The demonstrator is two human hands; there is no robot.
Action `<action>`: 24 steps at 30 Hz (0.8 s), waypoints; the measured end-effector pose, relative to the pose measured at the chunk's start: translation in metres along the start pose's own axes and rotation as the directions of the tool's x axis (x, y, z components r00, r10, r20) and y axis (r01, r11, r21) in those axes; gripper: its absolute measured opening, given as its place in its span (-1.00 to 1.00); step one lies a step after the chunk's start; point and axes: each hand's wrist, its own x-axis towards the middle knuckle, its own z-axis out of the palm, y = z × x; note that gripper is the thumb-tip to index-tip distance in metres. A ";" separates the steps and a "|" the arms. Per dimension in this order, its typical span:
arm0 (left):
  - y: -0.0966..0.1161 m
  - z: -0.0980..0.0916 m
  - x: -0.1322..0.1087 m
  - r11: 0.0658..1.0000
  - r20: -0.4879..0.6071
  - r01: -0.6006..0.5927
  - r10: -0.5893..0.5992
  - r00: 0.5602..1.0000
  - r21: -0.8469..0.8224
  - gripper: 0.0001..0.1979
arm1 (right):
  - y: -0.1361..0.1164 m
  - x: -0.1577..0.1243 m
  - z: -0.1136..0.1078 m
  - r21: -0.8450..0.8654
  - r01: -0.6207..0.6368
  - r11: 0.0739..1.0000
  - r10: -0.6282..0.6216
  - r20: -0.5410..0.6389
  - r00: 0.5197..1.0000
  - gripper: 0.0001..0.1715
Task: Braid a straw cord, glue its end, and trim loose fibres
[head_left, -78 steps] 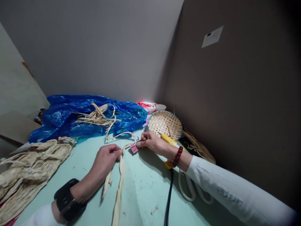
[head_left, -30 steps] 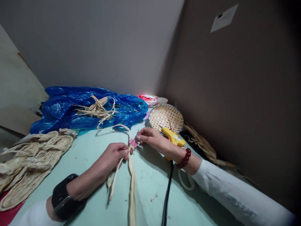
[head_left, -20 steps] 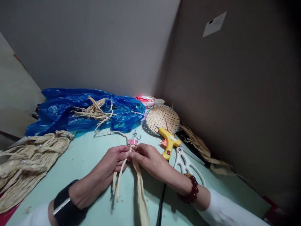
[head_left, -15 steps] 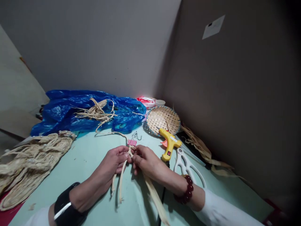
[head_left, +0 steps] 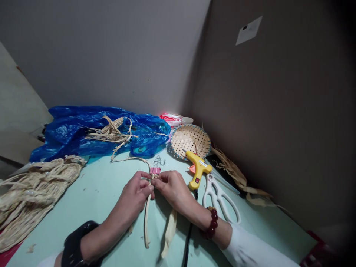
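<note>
The pink binder clip (head_left: 155, 170) serves as the reference for all positions. It sits on the pale green table (head_left: 105, 181), its wire handles on the far side. The pale fibre strands (head_left: 147, 222) meet just on the clip's near side, where both hands work close together.

The left hand (head_left: 136, 193), just left of and nearer than the clip, has thumb and fingers pinching the strands. The right hand (head_left: 176, 189), just right of and nearer than the clip, has thumb and forefinger pressed together on the same strands; exactly which strand each hand pinches cannot be told. A wider strip (head_left: 170, 233) shows from under the right hand, nearer than the clip.

A thin cord (head_left: 136, 158) runs from near the clip to the far left of it. Right of the clip lie a yellow glue gun (head_left: 198, 168) and, farther right and nearer, white-handled scissors (head_left: 221, 200). Beyond the clip, to the right, stands a woven basket (head_left: 182, 137); beyond it to the left, a blue plastic bag (head_left: 65, 129).
</note>
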 end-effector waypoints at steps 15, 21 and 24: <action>0.015 0.001 -0.022 0.884 -0.003 -0.125 0.142 0.990 0.451 -0.72 | 0.003 -0.005 0.005 0.035 0.005 0.999 -0.003 -0.078 0.997 -0.82; 0.002 0.018 -0.036 0.754 0.080 -0.225 0.225 0.971 0.617 -0.53 | 0.008 -0.003 -0.001 0.209 -0.054 0.977 0.059 -0.015 0.998 -0.81; 0.002 0.021 -0.040 0.698 0.104 -0.220 0.206 0.973 0.682 -0.47 | 0.010 -0.004 -0.001 0.266 -0.076 0.961 0.075 0.015 0.997 -0.84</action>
